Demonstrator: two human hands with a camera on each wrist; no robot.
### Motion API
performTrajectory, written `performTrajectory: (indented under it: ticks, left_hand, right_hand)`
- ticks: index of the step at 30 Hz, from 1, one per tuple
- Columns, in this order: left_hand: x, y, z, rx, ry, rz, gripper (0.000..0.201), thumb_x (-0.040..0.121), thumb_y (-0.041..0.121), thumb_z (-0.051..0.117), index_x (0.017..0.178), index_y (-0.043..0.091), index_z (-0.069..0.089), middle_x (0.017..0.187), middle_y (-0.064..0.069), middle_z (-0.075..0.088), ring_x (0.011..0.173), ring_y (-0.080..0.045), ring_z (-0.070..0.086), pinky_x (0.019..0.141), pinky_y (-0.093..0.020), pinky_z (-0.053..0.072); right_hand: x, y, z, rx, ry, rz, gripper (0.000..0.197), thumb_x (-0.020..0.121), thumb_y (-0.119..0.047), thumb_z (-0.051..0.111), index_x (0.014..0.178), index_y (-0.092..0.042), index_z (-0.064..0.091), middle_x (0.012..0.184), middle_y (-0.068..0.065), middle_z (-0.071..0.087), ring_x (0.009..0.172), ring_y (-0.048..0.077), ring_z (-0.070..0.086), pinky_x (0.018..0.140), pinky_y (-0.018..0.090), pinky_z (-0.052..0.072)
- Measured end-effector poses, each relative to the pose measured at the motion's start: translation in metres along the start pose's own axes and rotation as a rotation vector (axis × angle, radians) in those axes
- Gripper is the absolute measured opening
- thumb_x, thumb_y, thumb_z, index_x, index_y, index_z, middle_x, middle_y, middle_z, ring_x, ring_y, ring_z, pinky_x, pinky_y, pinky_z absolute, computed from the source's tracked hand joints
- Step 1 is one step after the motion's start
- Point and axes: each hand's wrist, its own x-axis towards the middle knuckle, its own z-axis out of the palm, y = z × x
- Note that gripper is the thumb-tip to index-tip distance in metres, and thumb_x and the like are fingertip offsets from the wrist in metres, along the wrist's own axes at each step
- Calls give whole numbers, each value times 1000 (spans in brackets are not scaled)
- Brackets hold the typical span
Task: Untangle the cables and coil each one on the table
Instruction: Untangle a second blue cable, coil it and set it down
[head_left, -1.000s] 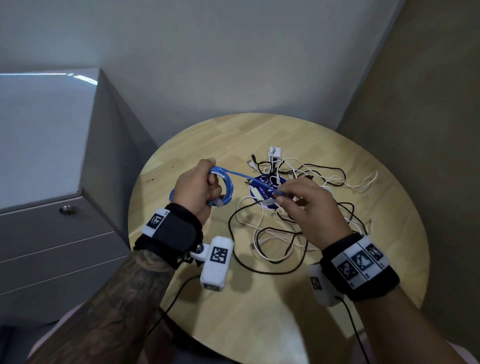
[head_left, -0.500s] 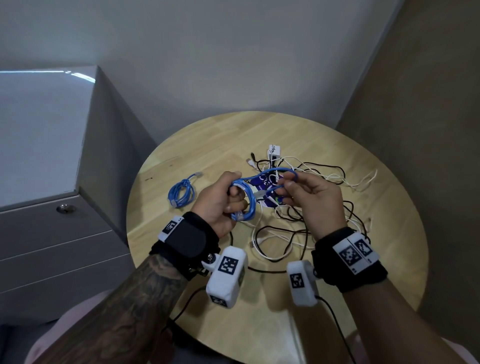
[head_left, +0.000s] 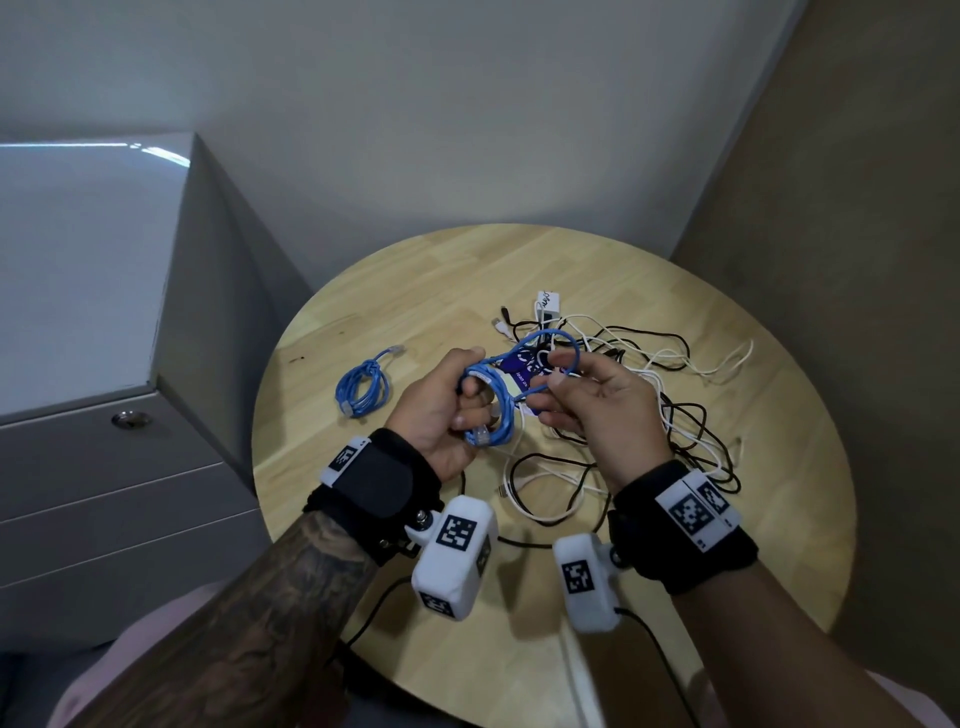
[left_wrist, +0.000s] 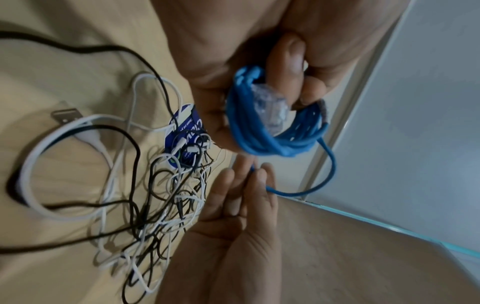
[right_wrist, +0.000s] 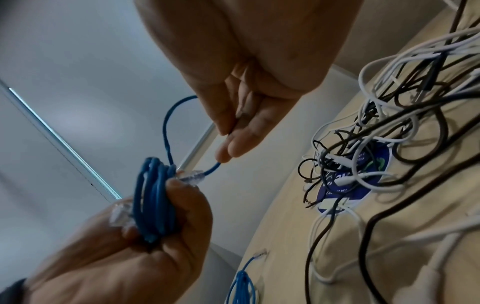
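Observation:
My left hand (head_left: 447, 410) grips a coil of blue network cable (head_left: 501, 410) above the round wooden table (head_left: 415, 291); a clear plug lies against the coil (left_wrist: 270, 111). The cable's last stretch arcs out in a loop (right_wrist: 166, 127) to my right hand (head_left: 597, 410), which pinches it near the end plug, close beside the coil. A second blue cable (head_left: 363, 387) lies coiled on the table to the left. Black and white cables (head_left: 665, 415) lie tangled under and beyond my right hand.
A round blue sticker (left_wrist: 184, 131) lies under the tangle. A small white adapter (head_left: 548, 306) sits at the tangle's far edge. A grey drawer cabinet (head_left: 104, 467) stands against the table's left side. Walls close in behind and to the right.
My left hand moved right with its coil, uncovering the coiled blue cable on the table. The right hand brought the taut free end back to the coil, so it now bows in a loop.

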Motion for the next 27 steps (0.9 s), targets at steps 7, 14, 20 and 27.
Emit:
performTrajectory:
  ticks: [7, 14, 20, 27]
  left_hand:
    - [0, -1, -2, 35, -38, -30, 49, 91, 34, 57, 48, 18, 38, 40, 5, 26, 31, -6, 20, 53, -26, 18]
    - [5, -6, -2, 86, 98, 176, 39, 87, 33, 63, 54, 18, 49, 62, -10, 42, 35, -11, 25, 61, -33, 26]
    - [4, -12, 7, 243, 149, 315, 30, 93, 28, 59, 67, 13, 57, 71, -16, 64, 64, -28, 52, 57, -29, 40]
    - [-1, -17, 15, 145, 139, 269, 31, 98, 24, 54, 69, 14, 49, 52, 2, 39, 39, -10, 24, 43, -23, 23]
  right_hand:
    - [-2, 5, 8, 154, -70, 184, 18, 100, 0, 54, 109, -12, 63, 79, 5, 74, 61, 9, 69, 54, 20, 53]
    - [-17, 10, 26, 119, -86, 154, 28, 103, -31, 55, 125, -16, 62, 85, -2, 67, 57, 6, 51, 50, 22, 34]
    - [-24, 13, 38, -117, -73, -82, 77, 72, -48, 84, 134, -26, 45, 108, 19, 69, 78, 30, 60, 78, 44, 55]
    - [-15, 0, 28, -41, -16, -96, 21, 100, -17, 61, 109, 2, 61, 92, 9, 67, 82, 14, 64, 71, 26, 53]
